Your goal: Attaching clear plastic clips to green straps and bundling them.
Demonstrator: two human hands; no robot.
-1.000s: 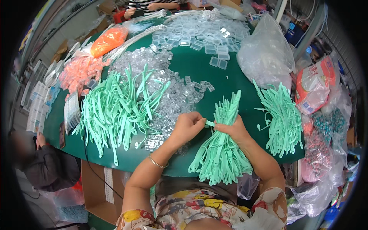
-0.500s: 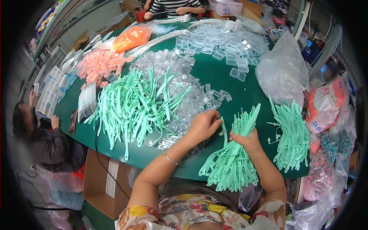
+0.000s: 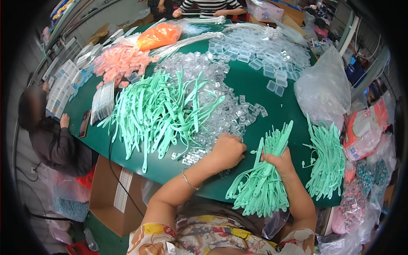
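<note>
While our right hand [image 3: 278, 163] stays clenched round the bundle of mint-green plastic straps [image 3: 263, 182] at the green table's [image 3: 272, 102] near edge, our left hand [image 3: 227, 151] has left it, fingers curled onto the small clear plastic clips [image 3: 229, 119] beyond.

A green table [image 3: 272, 91] fills the middle of a crowded workroom, its far edge bending with the lens. Under its near-left edge stands a brown carton [image 3: 111, 193] on a dark floor [image 3: 100, 240] (partly green there). Grey shelving [image 3: 78, 19] runs along the left wall; the light is even.
</note>
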